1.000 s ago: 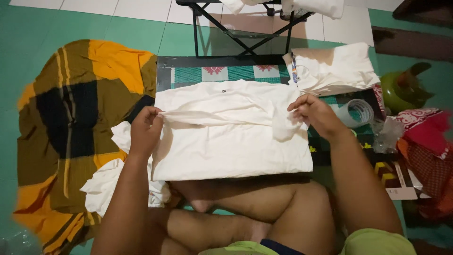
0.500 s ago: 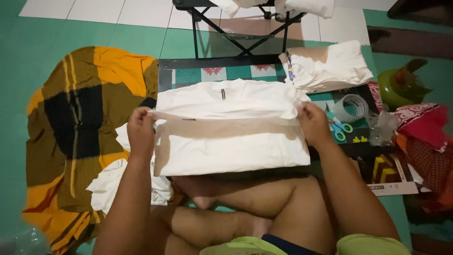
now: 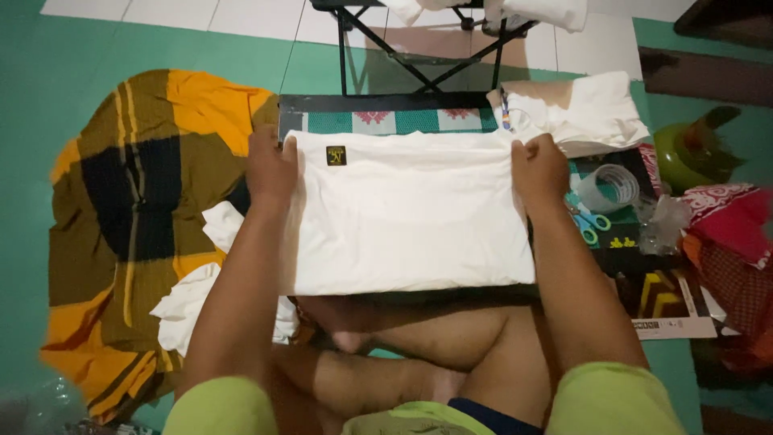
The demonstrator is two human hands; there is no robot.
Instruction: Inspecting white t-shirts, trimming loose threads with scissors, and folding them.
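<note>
The folded white garment (image 3: 407, 213) lies flat on a patterned mat (image 3: 403, 121) in front of the seated person's crossed legs, its long axis running left to right. The left hand (image 3: 270, 165) rests palm down on the far left corner; the right hand (image 3: 539, 165) rests likewise on the far right corner. Fingers of both point away from the body and lie close together, flattened on the cloth; whether they grip the far edge cannot be told. Both hands are equally near, one at each end of the far edge. A small dark label (image 3: 336, 155) sits just right of the left hand. More white cloth (image 3: 193, 298) lies left, on a striped yellow-brown blanket (image 3: 121, 201)
</note>
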